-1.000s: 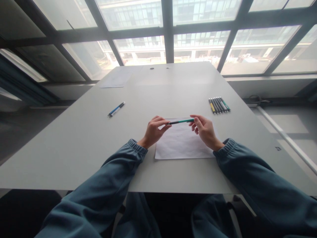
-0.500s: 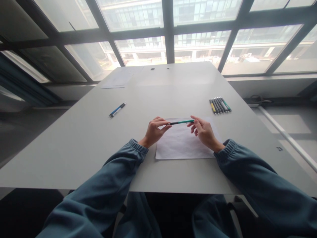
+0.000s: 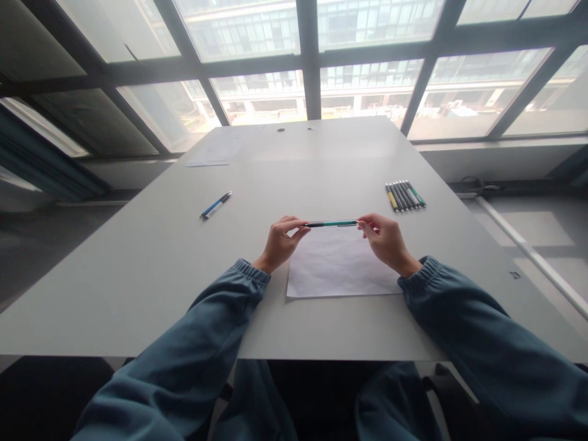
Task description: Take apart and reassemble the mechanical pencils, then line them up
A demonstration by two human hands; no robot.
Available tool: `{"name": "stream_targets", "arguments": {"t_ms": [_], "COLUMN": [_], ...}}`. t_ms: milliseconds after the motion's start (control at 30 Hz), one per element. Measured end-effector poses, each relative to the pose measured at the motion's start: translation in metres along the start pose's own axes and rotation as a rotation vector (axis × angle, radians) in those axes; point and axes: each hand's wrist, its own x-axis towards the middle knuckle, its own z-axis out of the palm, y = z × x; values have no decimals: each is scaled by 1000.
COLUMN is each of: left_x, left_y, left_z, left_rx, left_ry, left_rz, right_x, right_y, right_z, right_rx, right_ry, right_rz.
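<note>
Our left hand (image 3: 281,244) and right hand (image 3: 384,241) pinch opposite ends of the green-and-black pen (image 3: 331,223), level above the paper (image 3: 342,263). We sit at a white table (image 3: 151,269) facing large windows (image 3: 362,86). Since the earlier frame, our right fingers have slid outward to the pen's tip, baring more of it.

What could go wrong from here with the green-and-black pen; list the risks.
The left hand and right hand hold the green-and-black pen by its ends, in the fingertips, so it might slip if one grip loosens.

The right cuff overlaps the edge of the white paper in view; if they touch, a sideways move could drag the sheet.

The row of pens lies beyond the right hand; a forward sweep could scatter it.
</note>
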Motion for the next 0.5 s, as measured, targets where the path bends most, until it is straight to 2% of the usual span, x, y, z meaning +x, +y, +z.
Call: {"name": "stream_targets", "arguments": {"t_ms": [167,367,433,500], "left_x": [1,2,3,4], "left_y": [-4,-5,-5,-4], "left_z": [0,1,0,-1], "left_rx": [24,57,63,68], "left_ry": [1,27,47,90], "left_rz": [-26,-64,-79,-95], "right_x": [2,-2,-3,-3], "right_y": [3,-3,-7,-10], "right_z": [-9,-10,-11,-12], "right_rx": [-244,-270,-287,-338], "right_ry": [-130,-275,-277,-227], "right_rz": [-159,-222,-254,-281]}}
